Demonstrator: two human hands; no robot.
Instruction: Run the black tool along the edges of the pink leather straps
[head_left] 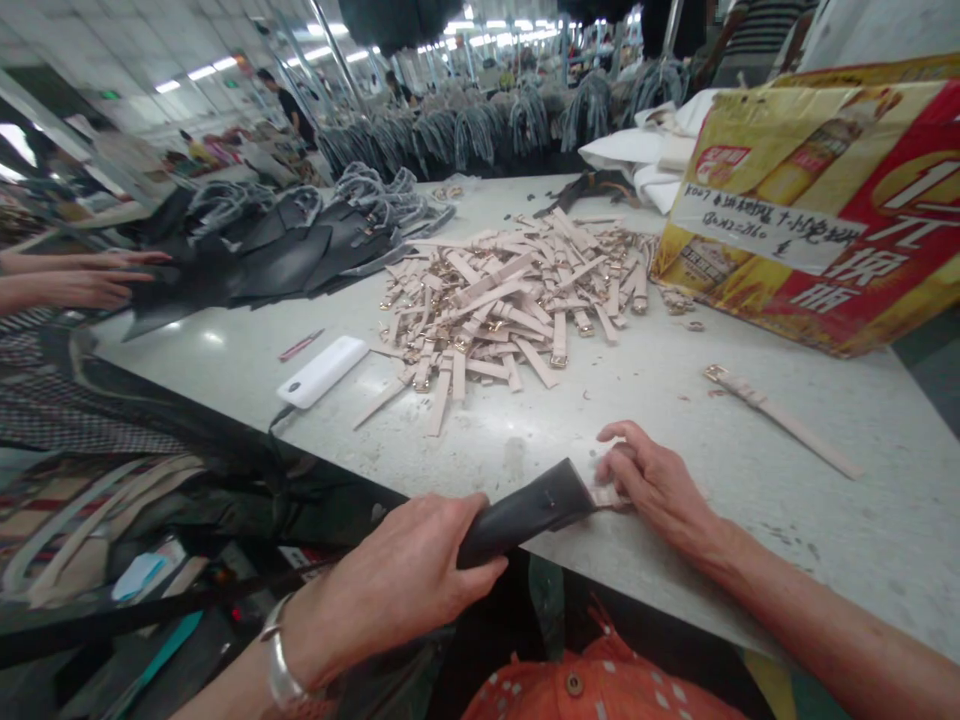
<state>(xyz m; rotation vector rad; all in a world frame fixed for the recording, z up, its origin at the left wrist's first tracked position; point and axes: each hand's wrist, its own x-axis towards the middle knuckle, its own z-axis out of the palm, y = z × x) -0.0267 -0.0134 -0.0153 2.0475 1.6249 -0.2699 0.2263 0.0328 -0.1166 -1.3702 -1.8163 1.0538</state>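
A rolled or folded black leather piece is gripped by my left hand over the table's near edge. My right hand has its fingers closed round a pale strap, which meets the far end of the black piece. Most of that strap is hidden by my fingers and the black leather. Beyond my hands lies a large heap of pale straps with gold buckles. One more buckled strap lies alone to the right.
A yellow and red carton stands at the right. A white device with a cable and a thin pink tool lie at the left. Behind them, another person's hands touch stacked black leather pieces.
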